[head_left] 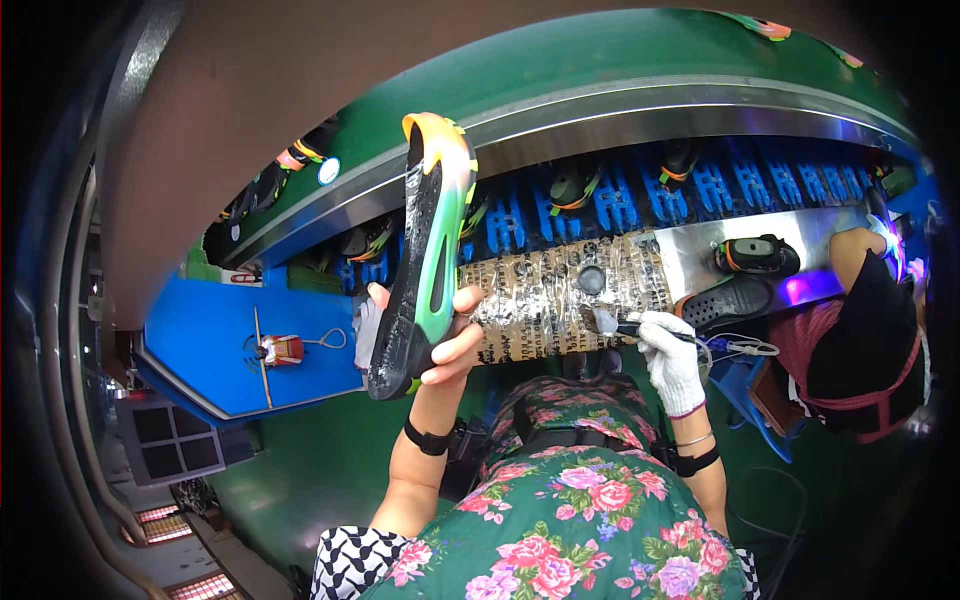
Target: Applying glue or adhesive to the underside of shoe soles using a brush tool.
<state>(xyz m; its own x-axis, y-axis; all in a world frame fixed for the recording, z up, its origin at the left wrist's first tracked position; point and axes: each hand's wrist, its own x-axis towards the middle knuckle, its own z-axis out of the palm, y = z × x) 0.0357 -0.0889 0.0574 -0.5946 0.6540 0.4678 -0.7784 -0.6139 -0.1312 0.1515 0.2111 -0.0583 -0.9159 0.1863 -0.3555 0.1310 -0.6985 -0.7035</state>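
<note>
My left hand [460,342], bare, grips a shoe sole [437,215] raised upright above the work surface. The sole is black at its lower end, green along the side and orange at the top; a glossy black inner face shows. In a white glove, my right hand [668,365] is closed round the dark handle of a brush [608,322]. Its pale bristles are over or on a taped cardboard sheet [530,325]; whether they touch cannot be told. A small round dark dish [592,280] sits on the sheet behind the brush.
Beyond the sheet runs a rack of blue holders [612,205], some bearing shoe parts, before a green conveyor belt [560,60]. A black shoe [757,255] and a dark perforated sole [725,303] lie to the right. A co-worker [850,350] sits there. Left is a blue table [210,340].
</note>
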